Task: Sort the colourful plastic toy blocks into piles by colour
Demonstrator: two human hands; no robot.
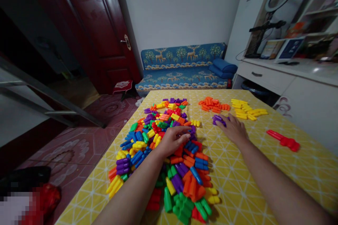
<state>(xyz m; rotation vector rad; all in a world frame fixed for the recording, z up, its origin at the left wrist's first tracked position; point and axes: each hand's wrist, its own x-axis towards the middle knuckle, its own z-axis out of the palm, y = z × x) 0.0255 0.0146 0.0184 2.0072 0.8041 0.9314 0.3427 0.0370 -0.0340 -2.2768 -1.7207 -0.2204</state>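
A large mixed heap of plastic toy building pieces point(153, 133) in red, orange, yellow, green, blue and purple covers the left and middle of the table. Over its right side reaches my left hand point(173, 140), thumb and fingers apart, close to some purple pieces point(193, 133); nothing shows between them. To the right, my right hand point(232, 128) rests low over the tabletop, its thumb and fingers around a small group of purple pieces point(218, 120). The fingers partly hide that group.
Orange pieces point(212, 104) and yellow pieces point(246, 109) lie in separate groups toward the far edge. Joined red pieces point(283, 140) lie at the right on the yellow tablecloth point(237, 182). Beyond stand a blue sofa point(182, 72) and a white cabinet point(271, 74).
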